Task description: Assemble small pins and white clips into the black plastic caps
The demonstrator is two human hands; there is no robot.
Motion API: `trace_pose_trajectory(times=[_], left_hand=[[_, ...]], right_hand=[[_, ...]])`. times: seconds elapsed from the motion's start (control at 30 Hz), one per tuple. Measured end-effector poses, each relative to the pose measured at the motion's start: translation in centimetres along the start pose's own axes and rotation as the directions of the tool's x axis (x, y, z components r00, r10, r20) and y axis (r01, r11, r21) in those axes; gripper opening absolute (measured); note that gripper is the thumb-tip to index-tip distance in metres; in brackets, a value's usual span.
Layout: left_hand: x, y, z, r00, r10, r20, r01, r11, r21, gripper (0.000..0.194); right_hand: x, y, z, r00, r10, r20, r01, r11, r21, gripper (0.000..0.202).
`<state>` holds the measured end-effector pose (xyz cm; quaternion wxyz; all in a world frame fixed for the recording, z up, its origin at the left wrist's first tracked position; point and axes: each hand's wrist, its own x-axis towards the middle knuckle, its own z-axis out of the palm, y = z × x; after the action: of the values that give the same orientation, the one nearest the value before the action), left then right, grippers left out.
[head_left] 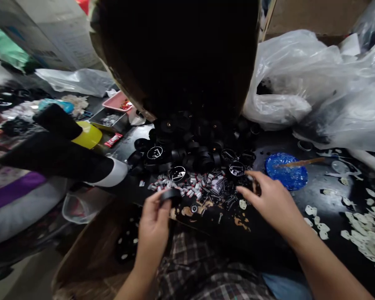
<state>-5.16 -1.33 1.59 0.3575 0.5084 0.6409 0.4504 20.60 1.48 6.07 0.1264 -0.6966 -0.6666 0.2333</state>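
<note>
My left hand (pixel 154 221) grips a round black plastic cap (pixel 171 195) by its side, over the table's front edge. To the right, my right hand (pixel 273 200) hovers low over the tabletop, thumb and forefinger apart, with dark small parts visible in the gap. Between the hands lie a pile of small grey-white cylinders with red ends (pixel 193 185) and a heap of dark screws (pixel 226 193). Behind these, many black round caps (pixel 203 158) are heaped at the mouth of a large dark container (pixel 175 50). Some caps show white inner parts.
A blue round lump (pixel 286 171) with a brown stick (pixel 303 162) lies right of my right hand. Flat cream pieces (pixel 365 233) spread at far right, below clear plastic bags (pixel 287 79). A co-worker's dark sleeve (pixel 56 156) reaches in at left. A brown open box (pixel 90 254) stands below.
</note>
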Motion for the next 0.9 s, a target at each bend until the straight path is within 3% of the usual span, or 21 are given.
trace_pose_trajectory(times=[0.07,0.13,0.4,0.53,0.73,0.9], left_hand=[[1.2,-1.2,-0.8,0.981,-0.019,-0.194,0.012,0.999,-0.034,0.028],[2.2,-2.2,-0.5,0.963,-0.033,-0.267,0.011,0.996,-0.083,0.028],[4.6,-3.1,4.5,0.948,-0.058,-0.314,-0.047,0.947,-0.317,0.027],[5.4,-3.0,6.2,0.947,-0.05,-0.316,-0.082,0.916,-0.394,0.025],[5.7,-2.0,7.1,0.939,-0.013,-0.344,-0.162,0.866,-0.473,0.022],[5.3,-1.5,6.8,0.936,-0.003,-0.353,-0.187,0.843,-0.505,0.022]], right_hand=[[2.1,0.4,-0.2,0.999,0.036,-0.025,-0.04,0.983,-0.182,0.051],[3.9,0.5,0.0,1.0,0.023,-0.004,-0.023,0.964,-0.264,0.048],[6.9,-1.9,1.7,0.995,-0.082,0.058,0.094,0.964,-0.25,0.043],[6.8,-2.1,0.1,0.994,-0.093,0.056,0.104,0.96,-0.26,0.041],[6.9,1.0,-3.7,0.996,0.043,-0.079,-0.072,0.91,-0.409,0.025],[8.7,1.2,-1.8,1.0,0.009,0.002,-0.007,0.908,-0.42,0.021]])
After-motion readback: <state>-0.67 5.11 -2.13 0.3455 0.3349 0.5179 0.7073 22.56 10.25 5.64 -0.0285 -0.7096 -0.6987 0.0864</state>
